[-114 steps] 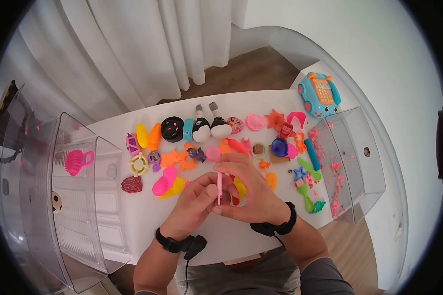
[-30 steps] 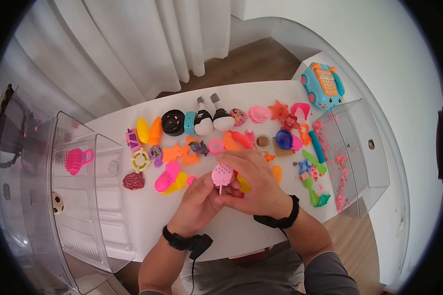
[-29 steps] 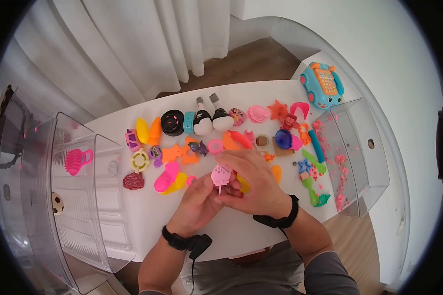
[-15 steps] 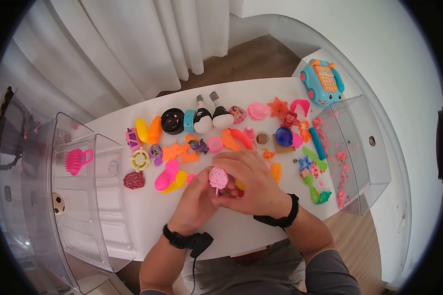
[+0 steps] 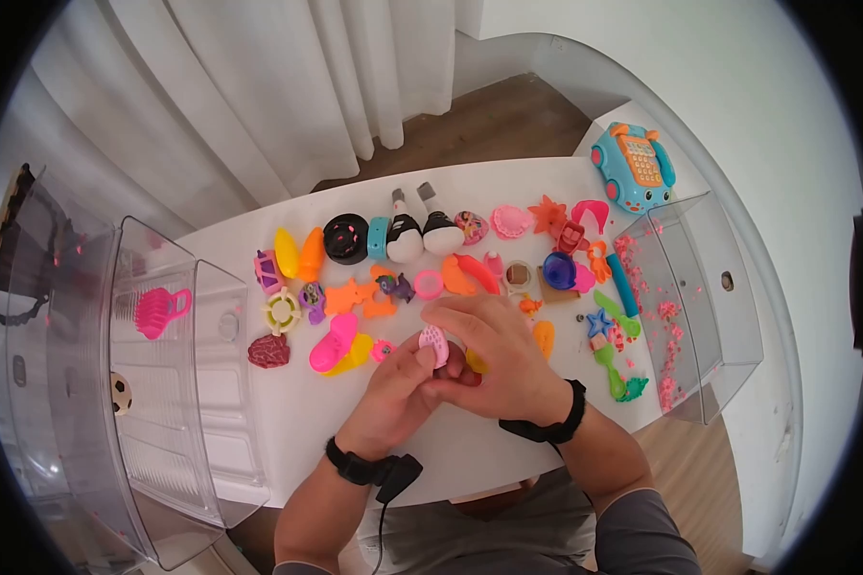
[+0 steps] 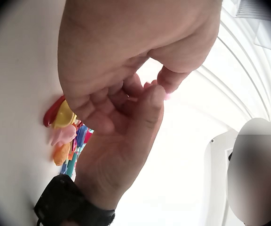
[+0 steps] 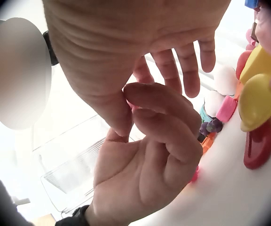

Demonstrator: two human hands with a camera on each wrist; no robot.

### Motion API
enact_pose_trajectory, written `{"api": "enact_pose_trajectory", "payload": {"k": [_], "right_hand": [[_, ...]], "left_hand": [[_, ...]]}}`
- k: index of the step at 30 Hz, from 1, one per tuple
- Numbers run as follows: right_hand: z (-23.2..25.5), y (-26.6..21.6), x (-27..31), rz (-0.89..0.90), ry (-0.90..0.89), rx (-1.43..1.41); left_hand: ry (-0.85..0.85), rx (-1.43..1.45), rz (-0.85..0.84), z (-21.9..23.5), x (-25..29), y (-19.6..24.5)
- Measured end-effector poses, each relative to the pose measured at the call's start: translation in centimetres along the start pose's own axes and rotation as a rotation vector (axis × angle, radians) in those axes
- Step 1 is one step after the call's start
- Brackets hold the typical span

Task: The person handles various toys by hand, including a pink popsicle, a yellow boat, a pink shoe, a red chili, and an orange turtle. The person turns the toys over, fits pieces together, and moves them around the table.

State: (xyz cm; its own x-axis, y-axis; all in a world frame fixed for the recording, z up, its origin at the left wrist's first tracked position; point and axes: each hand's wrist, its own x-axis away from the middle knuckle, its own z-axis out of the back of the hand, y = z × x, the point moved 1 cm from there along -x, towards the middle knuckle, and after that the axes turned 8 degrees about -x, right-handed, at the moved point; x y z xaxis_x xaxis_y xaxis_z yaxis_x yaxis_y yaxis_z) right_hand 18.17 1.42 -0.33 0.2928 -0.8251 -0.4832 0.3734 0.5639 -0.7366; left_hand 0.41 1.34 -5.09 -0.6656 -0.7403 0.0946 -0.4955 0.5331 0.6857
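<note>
Both hands meet over the white table around a small pink dotted toy (image 5: 435, 346), shaped like a lollipop; its stick is hidden now. My left hand (image 5: 394, 386) pinches it, thumb over its lower left. Above and to its right, my right hand (image 5: 508, 359) holds the toy with forefinger at its upper end and thumb at the lower end. The right wrist view shows the other right fingers (image 7: 190, 77) extended. In the left wrist view, only a sliver of the pink toy (image 6: 167, 96) shows between the thumbs.
Rows of small toys lie beyond the hands, including a black donut (image 5: 345, 239), a blue cup (image 5: 558, 271) and a pink shoe-like piece (image 5: 334, 346). A clear bin with a pink comb-like toy (image 5: 163, 311) stands left, another clear bin (image 5: 729, 297) right, near a toy phone (image 5: 633, 168).
The toy was edge-on at first, then turned its dotted face and stick toward the head camera. Now it is tilted partly sideways, and the left thumb has moved over its lower part.
</note>
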Motion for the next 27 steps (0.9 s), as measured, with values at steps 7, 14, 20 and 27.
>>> {"api": "enact_pose_trajectory", "payload": {"k": [7, 14, 20, 27], "right_hand": [[-0.13, -0.11, 0.04, -0.009, 0.044, 0.059], [-0.27, -0.23, -0.03, 0.028, 0.017, 0.115], [-0.35, -0.15, -0.08, 0.009, 0.032, 0.110], [-0.14, -0.21, -0.14, 0.034, 0.024, 0.124]], "left_hand": [[0.085, -0.003, -0.027, 0.12, -0.17, -0.07], [0.192, -0.159, -0.087, -0.02, -0.33, -0.58], [0.245, -0.175, -0.135, -0.34, -0.27, -0.27], [0.255, -0.172, -0.124, -0.30, -0.30, -0.40]]}}
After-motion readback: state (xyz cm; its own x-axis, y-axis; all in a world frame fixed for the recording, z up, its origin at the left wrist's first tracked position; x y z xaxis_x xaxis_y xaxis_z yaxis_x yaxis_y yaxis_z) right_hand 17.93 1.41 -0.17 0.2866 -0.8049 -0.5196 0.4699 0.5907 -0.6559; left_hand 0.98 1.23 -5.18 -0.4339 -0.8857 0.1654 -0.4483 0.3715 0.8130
